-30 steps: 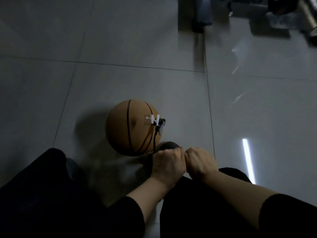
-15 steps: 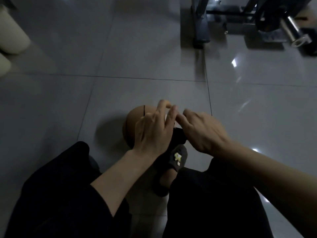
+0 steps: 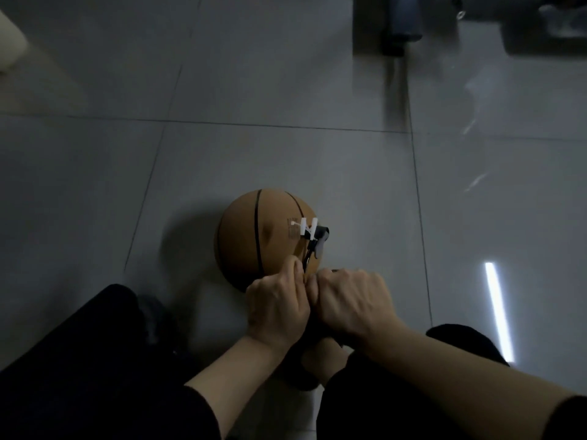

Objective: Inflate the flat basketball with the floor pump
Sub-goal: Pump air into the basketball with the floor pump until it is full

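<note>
On the grey tiled floor (image 3: 286,154) just ahead of your knees sits the basketball (image 3: 254,236), a dent showing in its upper face and a white-and-black pump connector (image 3: 313,231) plugged into its right side. Your left hand (image 3: 276,308) and right hand (image 3: 349,300) sit knuckle to knuckle, both clenched round the dark pump handle, which they mostly hide.

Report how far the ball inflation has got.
Done: the pump's hose head sits on the basketball, with a white piece at the valve. In hand: the left hand and right hand grip side by side just in front of the ball, apparently on the pump handle, which they hide. Left: the ball still shows a dent near the valve, so more pumping is needed.
</note>
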